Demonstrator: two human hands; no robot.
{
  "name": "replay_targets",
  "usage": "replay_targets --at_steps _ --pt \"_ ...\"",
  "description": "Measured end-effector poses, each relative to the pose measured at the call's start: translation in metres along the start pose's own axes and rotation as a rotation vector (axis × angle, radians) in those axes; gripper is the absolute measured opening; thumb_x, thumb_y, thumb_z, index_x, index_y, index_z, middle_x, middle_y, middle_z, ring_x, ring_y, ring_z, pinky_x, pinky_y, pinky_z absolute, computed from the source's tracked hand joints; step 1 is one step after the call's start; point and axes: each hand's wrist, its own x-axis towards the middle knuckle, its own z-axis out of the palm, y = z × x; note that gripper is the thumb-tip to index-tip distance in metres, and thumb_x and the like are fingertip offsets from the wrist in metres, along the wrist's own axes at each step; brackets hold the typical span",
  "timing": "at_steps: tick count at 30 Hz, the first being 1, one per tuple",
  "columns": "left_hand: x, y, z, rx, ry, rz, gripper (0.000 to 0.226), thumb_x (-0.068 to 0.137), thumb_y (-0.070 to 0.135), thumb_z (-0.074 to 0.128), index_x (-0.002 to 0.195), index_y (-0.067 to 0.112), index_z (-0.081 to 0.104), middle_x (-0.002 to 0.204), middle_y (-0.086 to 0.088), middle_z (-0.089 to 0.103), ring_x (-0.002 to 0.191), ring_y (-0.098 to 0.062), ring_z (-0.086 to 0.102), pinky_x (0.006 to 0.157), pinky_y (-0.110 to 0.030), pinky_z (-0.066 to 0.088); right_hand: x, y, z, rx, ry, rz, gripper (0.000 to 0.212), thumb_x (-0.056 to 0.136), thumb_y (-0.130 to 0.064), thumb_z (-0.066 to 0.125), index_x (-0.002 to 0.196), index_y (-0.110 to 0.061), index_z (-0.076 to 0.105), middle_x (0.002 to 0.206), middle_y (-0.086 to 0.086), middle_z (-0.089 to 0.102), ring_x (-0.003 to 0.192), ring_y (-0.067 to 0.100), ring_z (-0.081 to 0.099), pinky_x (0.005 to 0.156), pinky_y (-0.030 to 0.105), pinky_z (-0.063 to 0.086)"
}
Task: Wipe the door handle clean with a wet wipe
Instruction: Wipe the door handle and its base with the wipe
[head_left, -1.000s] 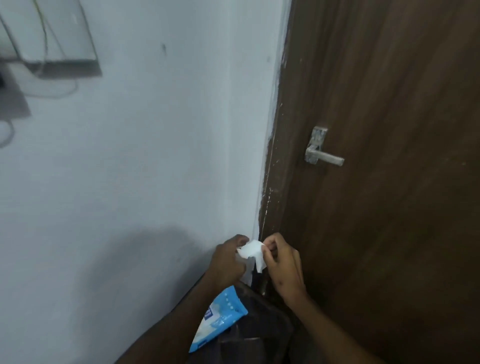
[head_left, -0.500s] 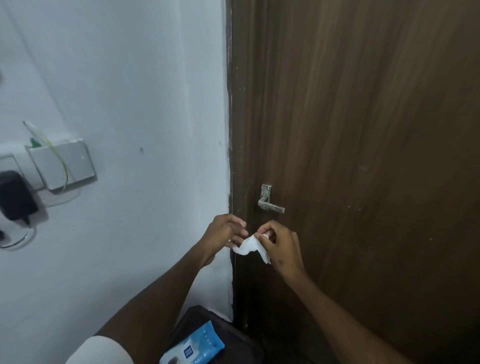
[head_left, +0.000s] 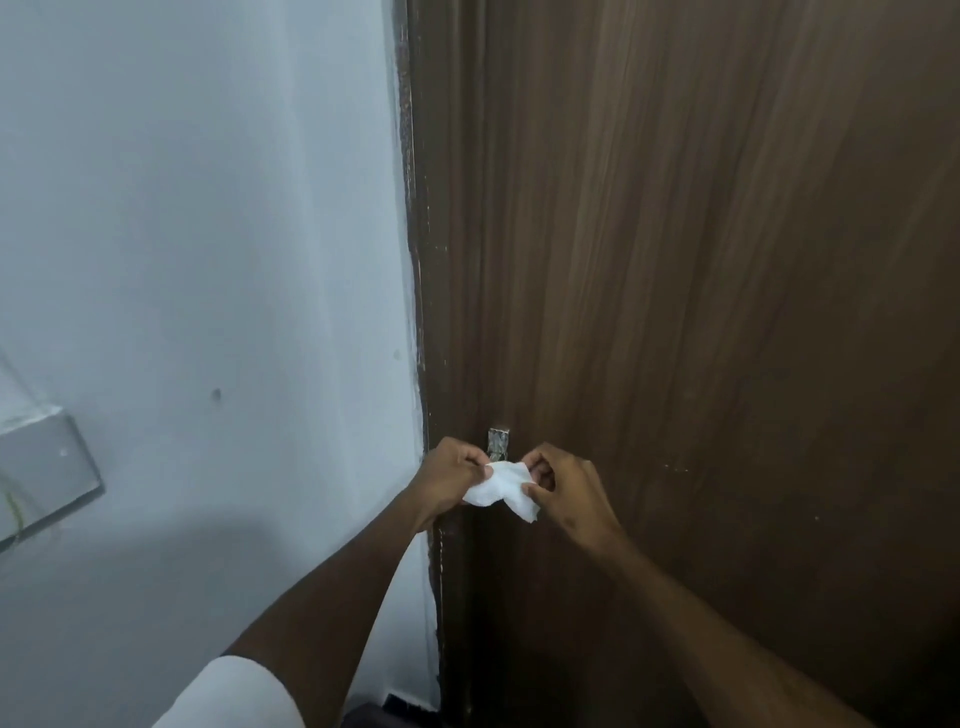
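Head view, hands (head_left: 511, 483) hide door handle (head_left: 497, 443) lever

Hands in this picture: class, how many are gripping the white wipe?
2. The left hand pinches the wet wipe at its left end, the right hand at its right, just below the door handle.

Single head view only, so we have no overlap to report. We look forward and slightly down, close to the dark brown wooden door (head_left: 701, 312) beyond both hands; the white painted wall (head_left: 208, 234) fills the frame's left side.
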Motion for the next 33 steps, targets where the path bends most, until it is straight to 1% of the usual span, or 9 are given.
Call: replay_targets --at_steps 3,7,12,18,21,23,24,28,33 --pt "0.02 -0.004 -0.007 0.056 0.04 -0.007 0.02 0.1 0.01 0.06 0.109 0.001 0.075 0.112 -0.019 0.071 0.102 -0.031 0.068 0.086 -0.037 0.059 0.019 0.003 0.011 -0.079 0.041 0.005 0.012 0.083 -0.012 0.076 0.091 -0.019 0.072 0.082 -0.006 0.069 0.071 0.006 0.063 0.064 0.027 0.052" --pt "0.04 -0.014 -0.004 0.064 0.058 -0.055 0.021 0.1 0.009 0.058 0.112 -0.001 0.072 0.117 -0.019 0.069 0.105 -0.036 0.067 0.091 -0.044 0.061 0.025 0.013 0.026 -0.148 0.091 -0.013 0.005 0.088 -0.017 0.073 0.09 -0.021 0.075 0.084 -0.009 0.062 0.07 -0.001 0.055 0.062 0.009 0.035" --pt "0.055 -0.039 0.018 -0.035 0.13 -0.166 0.02 0.095 0.005 0.061 0.107 0.0 0.077 0.112 -0.019 0.071 0.104 -0.035 0.066 0.087 -0.046 0.062 0.02 0.032 0.033 -0.181 0.07 0.035 0.005 0.091 -0.019 0.07 0.091 -0.022 0.074 0.085 -0.008 0.059 0.073 0.004 0.058 0.062 0.018 0.04" --pt "0.072 -0.068 0.033 -0.113 0.189 -0.243 0.025 0.092 0.0 0.056 0.099 0.005 0.08 0.105 -0.013 0.074 0.094 -0.027 0.064 0.083 -0.035 0.058 0.024 0.054 0.046 -0.198 0.034 0.045 0.012 0.089 -0.017 0.071 0.09 -0.028 0.068 0.097 -0.013 0.052 0.076 0.001 0.057 0.061 0.006 0.034" --pt "0.079 -0.069 0.032 -0.118 0.15 -0.181 0.029 0.092 -0.003 0.054 0.084 0.012 0.078 0.094 -0.005 0.074 0.086 -0.022 0.066 0.066 -0.022 0.05 0.029 0.06 0.057 -0.163 -0.03 -0.052 0.018 0.082 -0.015 0.067 0.086 -0.032 0.063 0.098 -0.016 0.057 0.085 0.004 0.059 0.073 0.021 0.046" --pt "0.083 -0.065 0.03 -0.084 0.121 -0.085 0.031 0.089 -0.006 0.054 0.08 0.013 0.076 0.087 -0.006 0.073 0.081 -0.02 0.066 0.065 -0.02 0.045 0.032 0.066 0.066 -0.107 -0.013 -0.086 0.021 0.076 -0.012 0.059 0.09 -0.027 0.067 0.1 -0.014 0.064 0.096 0.009 0.059 0.085 0.029 0.048" --pt "0.085 -0.063 0.029 -0.077 0.099 -0.035 0.029 0.088 -0.007 0.054 0.079 0.01 0.076 0.084 -0.007 0.072 0.08 -0.021 0.065 0.066 -0.021 0.044 0.033 0.068 0.069 -0.064 0.017 -0.069 0.025 0.075 -0.013 0.055 0.092 -0.026 0.068 0.1 -0.014 0.066 0.099 0.009 0.06 0.087 0.028 0.048" --pt "0.1 -0.051 0.035 -0.11 0.086 0.042 0.022 0.088 -0.011 0.054 0.086 -0.003 0.075 0.084 -0.012 0.071 0.081 -0.026 0.064 0.072 -0.024 0.049 0.046 0.074 0.076 0.185 0.062 0.046 0.016 0.083 -0.023 0.056 0.095 -0.029 0.064 0.095 -0.02 0.07 0.093 -0.004 0.067 0.077 0.011 0.049" --pt "0.113 -0.039 0.044 -0.218 0.185 -0.055 0.019 0.091 -0.009 0.054 0.099 -0.004 0.071 0.098 -0.017 0.071 0.085 -0.024 0.063 0.079 -0.031 0.052 0.064 0.081 0.072 0.296 0.111 0.077 0.021 0.083 -0.037 0.071 0.097 -0.032 0.056 0.087 -0.013 0.068 0.084 -0.004 0.065 0.063 0.009 0.046"
